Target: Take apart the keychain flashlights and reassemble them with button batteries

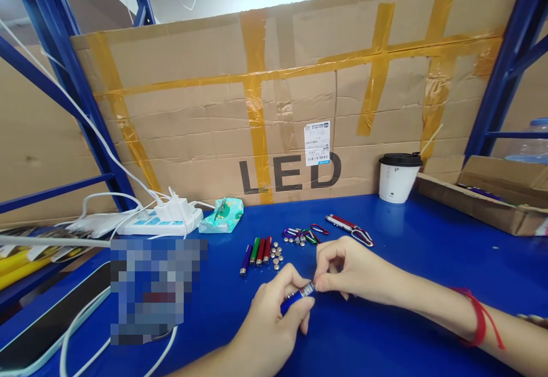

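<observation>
My left hand (274, 323) is closed around a small blue mini flashlight (294, 299), whose silvery end points up to the right. At that end, the thumb and fingertips of my right hand (342, 265) pinch together; whatever they hold is hidden. Beyond my left hand lie a purple-blue tube (245, 260), a green tube (254, 250) and red tubes (264, 251), side by side. Several button cells (276, 256) are scattered next to them. Small coloured carabiners (299, 235) sit farther back, near a red pen-like tube with a carabiner (349, 228).
At the back right are a lidded paper cup (398, 178) and an open cardboard box (483, 200). A power strip (158, 220) with cables, a teal packet (222, 215) and a phone (55, 320) lie on the left. Taped cardboard (205, 114) walls the back of the blue table (411, 320).
</observation>
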A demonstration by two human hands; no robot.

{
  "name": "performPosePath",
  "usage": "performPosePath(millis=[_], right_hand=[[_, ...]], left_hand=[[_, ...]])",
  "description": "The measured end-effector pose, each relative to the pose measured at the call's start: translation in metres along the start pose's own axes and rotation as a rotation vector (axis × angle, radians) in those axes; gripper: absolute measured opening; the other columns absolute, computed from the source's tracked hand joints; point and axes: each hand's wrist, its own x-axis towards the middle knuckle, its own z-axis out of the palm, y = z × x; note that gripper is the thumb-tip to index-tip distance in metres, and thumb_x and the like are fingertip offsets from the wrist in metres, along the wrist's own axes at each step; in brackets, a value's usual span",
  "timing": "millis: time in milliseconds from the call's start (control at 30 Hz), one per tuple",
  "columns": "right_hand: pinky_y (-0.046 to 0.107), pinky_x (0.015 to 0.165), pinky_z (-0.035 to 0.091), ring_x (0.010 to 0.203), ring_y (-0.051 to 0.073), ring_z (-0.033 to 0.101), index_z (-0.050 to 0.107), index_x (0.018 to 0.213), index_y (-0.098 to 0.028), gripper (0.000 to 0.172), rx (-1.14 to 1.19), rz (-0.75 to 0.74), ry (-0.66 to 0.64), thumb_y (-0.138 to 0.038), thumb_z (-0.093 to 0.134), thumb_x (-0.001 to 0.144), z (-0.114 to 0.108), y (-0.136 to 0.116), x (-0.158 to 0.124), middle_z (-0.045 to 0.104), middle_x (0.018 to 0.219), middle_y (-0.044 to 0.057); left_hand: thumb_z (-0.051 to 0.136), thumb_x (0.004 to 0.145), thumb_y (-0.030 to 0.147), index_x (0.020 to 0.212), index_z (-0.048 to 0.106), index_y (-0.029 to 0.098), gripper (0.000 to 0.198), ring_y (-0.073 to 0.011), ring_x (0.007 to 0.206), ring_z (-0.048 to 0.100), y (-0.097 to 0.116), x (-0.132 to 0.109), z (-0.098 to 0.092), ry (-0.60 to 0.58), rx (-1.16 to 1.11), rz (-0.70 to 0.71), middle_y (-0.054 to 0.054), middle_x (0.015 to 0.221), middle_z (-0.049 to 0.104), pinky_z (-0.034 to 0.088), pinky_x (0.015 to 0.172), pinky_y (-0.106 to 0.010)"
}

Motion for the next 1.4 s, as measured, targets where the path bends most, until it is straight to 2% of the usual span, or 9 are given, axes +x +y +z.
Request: performPosePath(millis=[133,233,533,900,1033,1233,1400], right_hand=[[0.013,0.031,0.03,0.035,0.006,0.043,0.062,0.062,-0.013,0.037,0.0,0.161,-0.009,-0.047,0.074,0.063,0.0,-0.002,0.0,0.048,0.043,-0.004],[0.012,0.031,0.031,0.036,0.006,0.043,0.063,0.063,-0.013,0.035,0.015,0.188,-0.01,-0.046,0.073,0.064,0.0,-0.003,-0.001,0.048,0.041,-0.004],[0.013,0.031,0.03,0.035,0.006,0.043,0.059,0.06,-0.014,0.042,0.058,0.156,0.044,-0.053,0.075,0.058,0.004,-0.003,0.003,0.047,0.039,-0.005],[0.014,0.031,0.03,0.037,0.006,0.044,0.062,0.062,-0.014,0.042,0.105,0.13,0.102,-0.051,0.079,0.052,0.003,-0.007,0.003,0.05,0.045,-0.005],[0.014,0.032,0.029,0.037,0.006,0.043,0.062,0.061,-0.014,0.04,0.109,0.126,0.09,-0.049,0.079,0.053,0.0,-0.007,0.003,0.049,0.043,-0.005],[0.014,0.034,0.03,0.04,0.006,0.045,0.067,0.062,-0.014,0.028,0.088,0.123,0.018,-0.039,0.08,0.057,-0.006,-0.004,0.001,0.054,0.047,-0.004],[0.015,0.037,0.032,0.041,0.006,0.043,0.067,0.056,-0.014,0.026,0.149,0.126,-0.025,-0.035,0.082,0.052,-0.006,-0.009,-0.002,0.057,0.048,-0.003]], left_hand=[[0.043,0.079,0.026,0.074,0.035,0.02,0.011,-0.0123,0.055,0.043,0.0,0.0,0.0,0.0,-0.027,0.003,0.004,0.055,0.045,0.032,0.058,-0.024],[0.044,0.079,0.027,0.073,0.036,0.02,0.012,-0.0125,0.056,0.043,0.0,0.001,0.001,0.002,-0.038,0.006,0.004,0.055,0.046,0.032,0.059,-0.024],[0.05,0.078,0.035,0.074,0.037,0.019,0.021,-0.0124,0.056,0.046,-0.003,0.003,0.002,0.046,-0.123,0.0,0.003,0.055,0.048,0.036,0.06,-0.024],[0.053,0.078,0.039,0.078,0.04,0.019,0.024,-0.0117,0.055,0.044,-0.002,0.003,0.003,0.085,-0.132,-0.023,0.004,0.055,0.047,0.033,0.055,-0.022],[0.051,0.078,0.039,0.078,0.04,0.019,0.023,-0.0115,0.056,0.044,-0.001,0.002,0.002,0.086,-0.119,-0.018,0.004,0.055,0.046,0.034,0.056,-0.023],[0.049,0.079,0.035,0.076,0.039,0.019,0.019,-0.0119,0.057,0.044,0.002,0.001,0.001,0.038,-0.092,0.0,0.004,0.056,0.046,0.033,0.056,-0.022],[0.048,0.081,0.034,0.074,0.038,0.02,0.019,-0.0119,0.057,0.044,0.003,-0.002,0.001,-0.002,-0.059,0.012,0.004,0.058,0.045,0.031,0.055,-0.023]])
